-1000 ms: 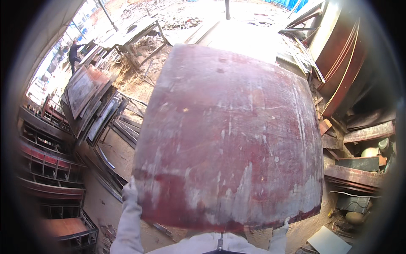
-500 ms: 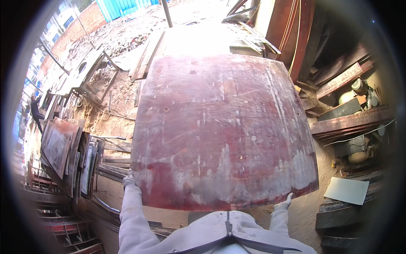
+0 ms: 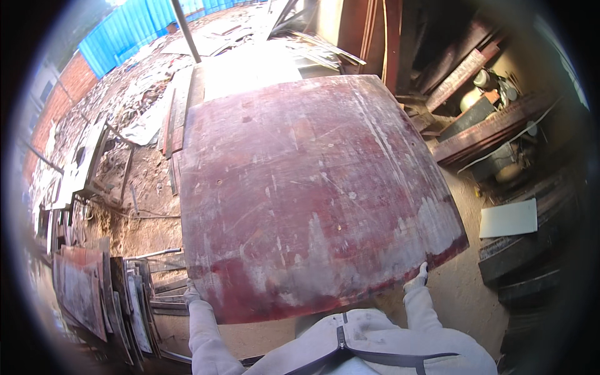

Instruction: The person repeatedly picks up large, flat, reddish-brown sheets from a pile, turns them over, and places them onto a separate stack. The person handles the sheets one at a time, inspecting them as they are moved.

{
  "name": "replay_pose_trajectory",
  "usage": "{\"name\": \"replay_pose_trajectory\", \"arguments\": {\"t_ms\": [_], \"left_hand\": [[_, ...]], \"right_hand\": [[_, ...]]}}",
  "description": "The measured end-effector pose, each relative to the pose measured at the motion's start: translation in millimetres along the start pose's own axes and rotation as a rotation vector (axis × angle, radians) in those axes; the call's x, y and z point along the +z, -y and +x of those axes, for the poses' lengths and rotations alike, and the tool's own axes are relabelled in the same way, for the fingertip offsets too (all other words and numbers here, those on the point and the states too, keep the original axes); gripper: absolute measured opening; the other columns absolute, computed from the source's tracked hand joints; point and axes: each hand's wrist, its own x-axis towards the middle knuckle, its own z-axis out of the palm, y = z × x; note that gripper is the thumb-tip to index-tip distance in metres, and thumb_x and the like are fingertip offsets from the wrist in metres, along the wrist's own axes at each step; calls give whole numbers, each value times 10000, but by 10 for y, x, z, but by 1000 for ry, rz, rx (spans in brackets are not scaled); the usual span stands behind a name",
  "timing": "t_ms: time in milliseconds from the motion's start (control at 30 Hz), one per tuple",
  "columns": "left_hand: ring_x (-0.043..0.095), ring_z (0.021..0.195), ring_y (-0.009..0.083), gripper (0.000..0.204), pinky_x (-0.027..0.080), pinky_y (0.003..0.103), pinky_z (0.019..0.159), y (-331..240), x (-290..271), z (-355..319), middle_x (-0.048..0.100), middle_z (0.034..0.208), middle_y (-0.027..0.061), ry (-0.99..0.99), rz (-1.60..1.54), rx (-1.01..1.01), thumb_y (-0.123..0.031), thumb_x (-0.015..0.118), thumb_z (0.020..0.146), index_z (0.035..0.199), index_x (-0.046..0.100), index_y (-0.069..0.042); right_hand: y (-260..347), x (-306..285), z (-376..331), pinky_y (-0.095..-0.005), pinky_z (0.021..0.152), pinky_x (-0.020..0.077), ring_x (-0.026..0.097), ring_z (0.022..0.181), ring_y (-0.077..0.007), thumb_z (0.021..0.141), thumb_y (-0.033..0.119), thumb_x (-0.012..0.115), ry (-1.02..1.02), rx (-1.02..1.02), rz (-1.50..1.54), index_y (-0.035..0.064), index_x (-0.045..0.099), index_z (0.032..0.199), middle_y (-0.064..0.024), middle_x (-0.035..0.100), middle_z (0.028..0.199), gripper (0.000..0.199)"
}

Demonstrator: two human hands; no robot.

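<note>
A big, worn board (image 3: 300, 206), dark red with whitish scuffs and streaks, spreads out in front of me and takes up the middle of the view. My left hand (image 3: 191, 292), in a pale glove, grips its near left edge. On the near right edge, my right hand (image 3: 417, 278), also gloved, is closed with the thumb up over the rim. The fingers of both hands are mostly hidden under the board. Its near edge lies just ahead of my light jacket, and its right side sits higher in the view than its left.
Several boards (image 3: 81, 294) lean in a stack at left. Timber beams (image 3: 490, 128) and machinery lie at right, with a white sheet (image 3: 509, 219) on dark stacked pieces (image 3: 519, 256). Beyond are a metal post (image 3: 186, 31), rubble-strewn ground and a blue fence (image 3: 125, 44).
The view has turned, and the board looks rotated counter-clockwise, its right side higher and its left corner lower. Both hands keep their places on its edges.
</note>
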Motion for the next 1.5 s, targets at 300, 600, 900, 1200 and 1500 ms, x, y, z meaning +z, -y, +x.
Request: {"name": "replay_pose_trajectory", "arguments": {"t_ms": [300, 600, 900, 1200, 1500], "left_hand": [[695, 1067, 403, 870, 534, 460, 950, 86, 211, 133, 741, 1113, 247, 148, 119, 109, -763, 403, 967, 1150, 750, 14], [689, 1081, 374, 762, 532, 437, 963, 171, 124, 41, 730, 1165, 237, 236, 107, 190, -635, 400, 1031, 1199, 717, 37], [701, 1037, 310, 695, 538, 403, 944, 247, 499, 166, 739, 1156, 208, 268, 40, 245, -559, 442, 1054, 1228, 692, 65], [714, 957, 320, 635, 579, 405, 848, 1120, 90, -592, 732, 1079, 212, -237, -225, 85, -551, 574, 1008, 1145, 678, 60], [518, 1297, 363, 972, 451, 607, 1040, 851, 1552, -3280, 565, 1417, 134, 581, -1385, -633, -839, 564, 842, 1465, 493, -96]], "right_hand": [[172, -57, -98, -495, 1031, 486, 593, 1199, -252, 940, 571, 676, -37, -48, 47, 178, 618, 1371, -15, 628, 1371, 585], [96, -77, 104, -515, 1101, 438, 563, 1284, -334, 984, 569, 591, 173, 83, 123, 157, 584, 1415, -59, 589, 1462, 597], [325, -247, -22, -525, 1088, 445, 559, 1290, -315, 970, 570, 616, 113, 13, 174, 156, 583, 1418, -51, 604, 1433, 611], [62, 229, 61, -490, 1073, 458, 583, 1246, -296, 994, 549, 581, 148, 84, 118, 151, 583, 1423, -42, 631, 1392, 585], [199, -171, -291, -545, 1003, 493, 606, 1216, -312, 995, 527, 569, 224, 306, 116, 187, 603, 1400, -39, 643, 1394, 530]]}}
